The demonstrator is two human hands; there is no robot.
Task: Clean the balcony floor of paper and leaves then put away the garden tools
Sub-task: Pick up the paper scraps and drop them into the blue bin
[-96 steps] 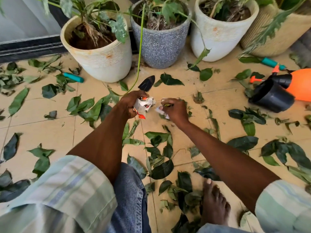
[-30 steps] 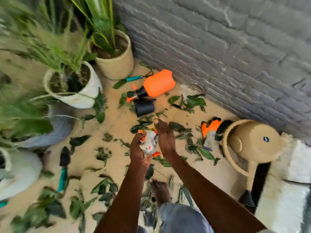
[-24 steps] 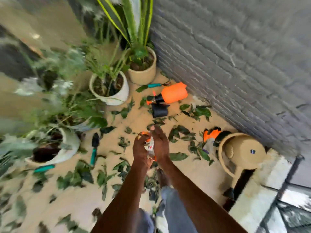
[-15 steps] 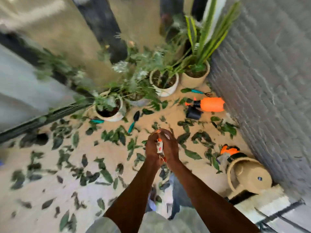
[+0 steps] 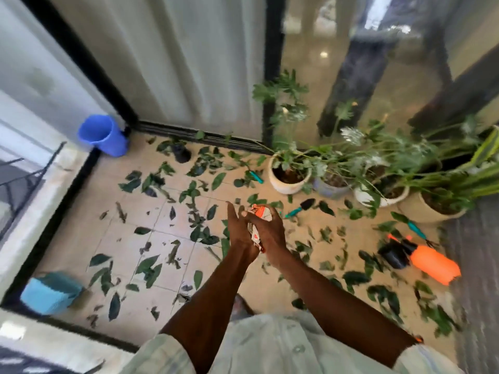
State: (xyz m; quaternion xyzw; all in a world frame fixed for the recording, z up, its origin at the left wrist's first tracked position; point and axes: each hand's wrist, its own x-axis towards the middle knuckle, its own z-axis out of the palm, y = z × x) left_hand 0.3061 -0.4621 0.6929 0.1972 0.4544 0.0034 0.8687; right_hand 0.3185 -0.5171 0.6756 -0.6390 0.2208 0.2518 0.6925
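**Q:** Centrally, what do the fingers hold?

**A:** Crumpled paper, white with orange print, is pressed between the two palms. The right hand curls its fingers over the top of the wad; the left hand lies flat against the other side, its fingers nearly straight and pointing to 12 o'clock. Both forearms run down to pale striped sleeves at 6 o'clock.

**Q:** What lies on the floor around the hands?

**A:** Dark green leaves are scattered over the beige tiled floor on every side. A trowel with a teal handle lies just at 2 o'clock from the hands. A second teal-handled tool lies at 12 o'clock, beside a white pot. A third teal-handled tool lies at 3 o'clock, near an orange sprayer lying on its side, with a small black pot touching the sprayer's nozzle end.

**Q:** And at the margins?

**A:** Potted plants stand in a row from 1 to 3 o'clock before glass doors. A blue bucket stands at 10 o'clock in the corner; a light blue bin sits at 8 o'clock against the ledge, somewhat blurred.
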